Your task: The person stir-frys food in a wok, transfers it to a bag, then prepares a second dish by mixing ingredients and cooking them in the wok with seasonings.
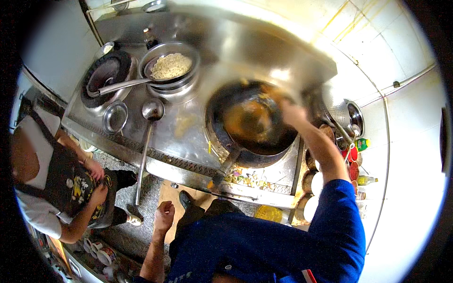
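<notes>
A dark wok (269, 141) sits on the right burner, with murky orange-brown liquid (244, 116) in its bowl. Its handle (228, 164) points down toward me. My right hand (295, 115) reaches over the wok's right side, blurred by motion. A brownish blur lies at its fingertips, and whether it grips a tool there cannot be made out. My left hand (164, 216) hangs low in front of the stove, fingers curled, with nothing visible in it. Left of the wok, a steel ladle (153, 110) lies on the steel stovetop (191, 141), its long handle jutting past the front edge.
Noodles (171, 66) fill a long-handled strainer (124, 86) resting over a steel basin (194, 53). A second burner (90, 88) and a small steel bowl (115, 116) are farther left. Food scraps (247, 178) litter the front tray. Another person (60, 169) stands at left. Bottles (368, 180) line the right.
</notes>
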Demonstrator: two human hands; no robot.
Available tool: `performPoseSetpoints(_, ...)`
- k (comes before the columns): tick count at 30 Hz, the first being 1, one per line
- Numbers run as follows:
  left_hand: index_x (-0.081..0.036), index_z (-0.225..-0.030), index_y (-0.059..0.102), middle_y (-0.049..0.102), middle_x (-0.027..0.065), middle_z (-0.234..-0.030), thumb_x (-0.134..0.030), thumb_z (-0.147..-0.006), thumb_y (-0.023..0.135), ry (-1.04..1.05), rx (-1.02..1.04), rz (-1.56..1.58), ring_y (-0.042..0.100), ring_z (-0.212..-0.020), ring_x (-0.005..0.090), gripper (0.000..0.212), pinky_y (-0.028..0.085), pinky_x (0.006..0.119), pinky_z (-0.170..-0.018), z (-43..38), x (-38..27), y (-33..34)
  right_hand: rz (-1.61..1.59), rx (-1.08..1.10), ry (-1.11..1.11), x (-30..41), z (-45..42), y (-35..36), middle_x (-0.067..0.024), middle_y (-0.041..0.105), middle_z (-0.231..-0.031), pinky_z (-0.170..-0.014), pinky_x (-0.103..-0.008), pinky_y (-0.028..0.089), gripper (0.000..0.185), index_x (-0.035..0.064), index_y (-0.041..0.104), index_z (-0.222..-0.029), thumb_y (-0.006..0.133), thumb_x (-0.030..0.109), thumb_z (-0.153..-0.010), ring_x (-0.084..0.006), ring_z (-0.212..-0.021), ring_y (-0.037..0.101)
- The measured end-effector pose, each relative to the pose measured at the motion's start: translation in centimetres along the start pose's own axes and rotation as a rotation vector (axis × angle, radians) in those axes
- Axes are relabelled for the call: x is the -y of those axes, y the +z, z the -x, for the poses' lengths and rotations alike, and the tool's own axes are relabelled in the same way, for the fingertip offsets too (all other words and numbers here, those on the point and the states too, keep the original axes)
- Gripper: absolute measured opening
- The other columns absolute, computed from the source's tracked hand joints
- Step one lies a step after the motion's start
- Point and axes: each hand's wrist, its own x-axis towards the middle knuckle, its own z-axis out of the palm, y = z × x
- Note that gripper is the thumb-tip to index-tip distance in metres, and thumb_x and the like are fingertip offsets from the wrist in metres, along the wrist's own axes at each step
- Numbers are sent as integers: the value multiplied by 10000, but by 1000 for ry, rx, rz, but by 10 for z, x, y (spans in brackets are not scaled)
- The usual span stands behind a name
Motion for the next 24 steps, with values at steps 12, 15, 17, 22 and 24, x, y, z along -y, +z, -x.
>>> performPoseSetpoints(12,30,-1114,617,663,224,-996,-75,-892,629,147,-254,-259,646,-904,417,245,512,453,-829,-2,-39,-60,251,-40,-239,32,-18,1,-167,734,-948,-657,-410,591,509,2,394,-1370,575,143,-916,-295,-815,736)
performPoseSetpoints(15,14,-1193,580,594,229,-1187,-11,-795,636,263,-513,-418,533,-1143,431,402,440,491,-980,-40,-28,-77,336,129,-194,-29,27,-19,-119,744,-948,-676,-428,600,281,17,580,-1157,602,107,-892,-314,-823,739)
performPoseSetpoints(17,-2,-1284,529,577,243,-1221,-113,-835,648,206,-556,-655,538,-1151,423,477,427,508,-998,-60,13,-88,385,399,-330,-25,81,-31,-187,688,-1130,-836,-458,570,375,-1,599,-1195,639,209,-887,-317,-1048,682)
performPoseSetpoints(22,22,-1283,539,663,230,-1070,-274,-878,652,-169,-24,-405,656,-996,388,514,532,485,-861,-103,140,-101,-81,668,-721,85,88,-37,-193,667,-1104,-772,-448,575,502,5,583,-1236,622,399,-926,-292,-966,674)
performPoseSetpoints(24,21,-1242,572,696,165,-892,-233,-902,639,-277,346,297,699,-796,304,429,577,430,-695,-96,141,-109,-516,982,-400,161,40,-79,-145,683,-960,-600,-384,564,420,23,598,-1112,633,398,-928,-245,-728,671)
